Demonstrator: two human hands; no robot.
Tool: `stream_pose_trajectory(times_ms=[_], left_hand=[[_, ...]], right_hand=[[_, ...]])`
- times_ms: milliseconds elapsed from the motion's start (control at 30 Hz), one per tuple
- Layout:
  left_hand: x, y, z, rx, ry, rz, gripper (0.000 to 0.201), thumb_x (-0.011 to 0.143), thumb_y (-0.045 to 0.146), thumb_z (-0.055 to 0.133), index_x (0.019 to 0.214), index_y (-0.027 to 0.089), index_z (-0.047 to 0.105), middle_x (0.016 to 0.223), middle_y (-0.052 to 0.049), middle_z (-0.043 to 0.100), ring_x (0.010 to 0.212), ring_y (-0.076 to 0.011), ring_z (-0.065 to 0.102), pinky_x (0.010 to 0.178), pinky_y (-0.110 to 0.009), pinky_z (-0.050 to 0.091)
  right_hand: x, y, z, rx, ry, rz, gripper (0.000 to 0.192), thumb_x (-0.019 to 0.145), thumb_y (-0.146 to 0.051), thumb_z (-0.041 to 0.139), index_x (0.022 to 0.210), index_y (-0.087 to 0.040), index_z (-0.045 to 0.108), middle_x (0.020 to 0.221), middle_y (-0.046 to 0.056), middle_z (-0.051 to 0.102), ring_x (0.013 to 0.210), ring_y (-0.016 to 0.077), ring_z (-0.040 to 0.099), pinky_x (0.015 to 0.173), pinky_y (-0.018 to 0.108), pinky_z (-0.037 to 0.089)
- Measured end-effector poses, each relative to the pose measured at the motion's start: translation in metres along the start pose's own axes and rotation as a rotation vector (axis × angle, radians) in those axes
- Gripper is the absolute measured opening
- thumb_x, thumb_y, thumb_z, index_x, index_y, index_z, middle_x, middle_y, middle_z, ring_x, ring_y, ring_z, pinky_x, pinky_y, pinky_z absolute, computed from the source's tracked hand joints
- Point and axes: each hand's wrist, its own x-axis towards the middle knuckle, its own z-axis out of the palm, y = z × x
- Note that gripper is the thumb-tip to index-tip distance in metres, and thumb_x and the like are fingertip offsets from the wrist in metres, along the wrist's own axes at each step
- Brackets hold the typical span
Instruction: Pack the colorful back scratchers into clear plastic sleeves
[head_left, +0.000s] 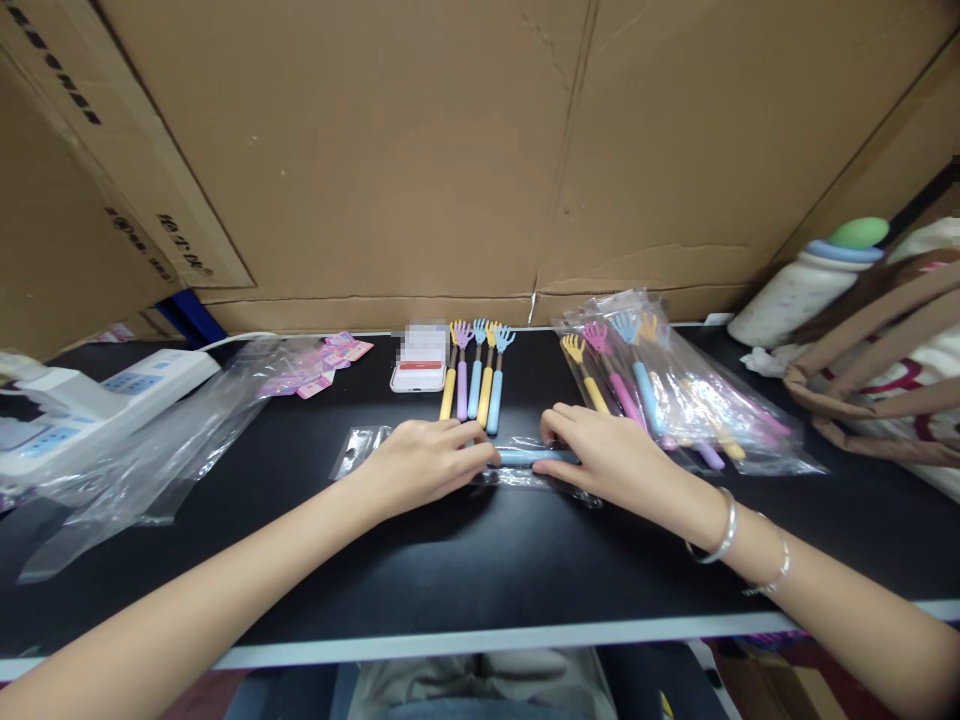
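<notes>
brown cardboard [375, 150] backs a black table [450, 580]; mid-table, a light-blue handle [517, 457] lies amid clear plastic [517, 478], near five back scratchers [486, 398]. the curled left hand [424, 460] touches the handle's left end, grip unclear; the right hand [607, 445] pinches its right between thumb and fingers.

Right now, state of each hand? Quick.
Left hand: fingers curled at the near blue handle; grip can't be told.
Right hand: closed, holding that handle between thumb and fingers.
</notes>
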Motion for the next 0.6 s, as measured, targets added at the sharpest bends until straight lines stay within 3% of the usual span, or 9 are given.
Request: stream_pose_trajectory(times_ms=[300,600], left_hand=[[0.0015,0.0005,0.0011,-0.038,-0.016,-0.011,0.013,0.093,0.026,0.048,0.100,0.022,0.058,0.090,0.001,0.065,0.083,-0.0144,0.061,0.061,-0.023,0.041],[0.0017,0.0007,0.0026,-0.100,-0.085,-0.132,0.033,0.092,0.035,0.050,0.120,0.019,0.048,0.114,-0.006,0.059,0.102,-0.0207,0.055,0.081,-0.031,0.046]], right_hand=[[0.0020,-0.0029,0.0009,0.068,0.038,-0.003,0.021,0.082,-0.033,0.065,0.081,-0.020,0.048,0.078,0.000,0.058,0.072,0.0173,0.057,0.058,0.025,0.035],[0.0036,-0.0065,0.0038,0.161,0.104,-0.015,0.017,0.084,-0.029,0.062,0.087,-0.021,0.048,0.080,0.000,0.059,0.069,0.0157,0.055,0.059,0.025,0.036]])
